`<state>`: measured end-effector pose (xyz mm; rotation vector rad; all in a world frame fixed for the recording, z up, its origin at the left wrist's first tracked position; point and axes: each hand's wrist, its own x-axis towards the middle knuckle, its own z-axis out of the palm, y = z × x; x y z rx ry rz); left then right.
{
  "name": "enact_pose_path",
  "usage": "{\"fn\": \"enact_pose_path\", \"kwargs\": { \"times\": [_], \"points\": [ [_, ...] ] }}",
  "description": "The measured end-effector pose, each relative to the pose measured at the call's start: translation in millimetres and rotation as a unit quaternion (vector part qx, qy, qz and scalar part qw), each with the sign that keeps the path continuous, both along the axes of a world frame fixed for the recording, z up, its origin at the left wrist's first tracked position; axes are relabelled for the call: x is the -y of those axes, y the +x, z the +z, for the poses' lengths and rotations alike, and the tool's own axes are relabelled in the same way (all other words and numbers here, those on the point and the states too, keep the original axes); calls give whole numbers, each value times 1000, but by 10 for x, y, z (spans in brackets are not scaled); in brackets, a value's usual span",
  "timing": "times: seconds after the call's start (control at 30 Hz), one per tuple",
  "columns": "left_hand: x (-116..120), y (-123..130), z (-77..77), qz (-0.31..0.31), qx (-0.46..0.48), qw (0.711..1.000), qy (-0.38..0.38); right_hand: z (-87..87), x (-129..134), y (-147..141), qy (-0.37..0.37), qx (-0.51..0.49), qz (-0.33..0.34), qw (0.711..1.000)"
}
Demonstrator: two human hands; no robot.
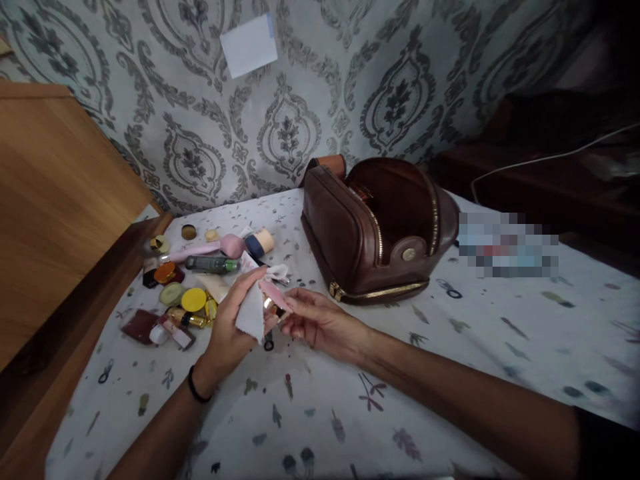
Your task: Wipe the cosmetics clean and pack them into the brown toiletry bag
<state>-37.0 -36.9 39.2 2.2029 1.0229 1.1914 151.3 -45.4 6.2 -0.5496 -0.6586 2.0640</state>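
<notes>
Near the middle of the view, my left hand (pixel 236 327) is wrapped round a white cloth (pixel 251 315) that lies against a small pink item (pixel 273 293) with a shiny part. My right hand (pixel 320 323) pinches the right end of that pink item, its fingers close together. Both hands are just above the patterned white cloth on the table. To their left lie several cosmetics, among them a yellow round lid (pixel 193 299), a dark green tube (pixel 207 264) and a pink brush (pixel 200 251). Behind my right hand stands a brown leather bag (pixel 340 230), unzipped at the top.
A wooden cabinet (pixel 65 187) borders the table on the left. Patterned wallpaper with a white card (pixel 249 45) rises behind. A blurred, pixelated item (pixel 507 245) lies right of the bag, near a white cable (pixel 540 159) and dark furniture.
</notes>
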Motion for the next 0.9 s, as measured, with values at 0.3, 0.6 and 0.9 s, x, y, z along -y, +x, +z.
{"fn": "enact_pose_path", "kwargs": {
  "times": [0.3, 0.6, 0.9],
  "points": [
    [-1, -35, -37, -1, 58, 998, 13, 5, 23, 1, 2, -2, 41, 999],
    [-54, -6, -25, -69, -27, 994, 86, -34, 34, -35, 24, -10, 106, 994],
    [-42, 6, -56, -36, -33, 997, 55, -52, 34, -50, 24, -15, 60, 998]
  ]
}}
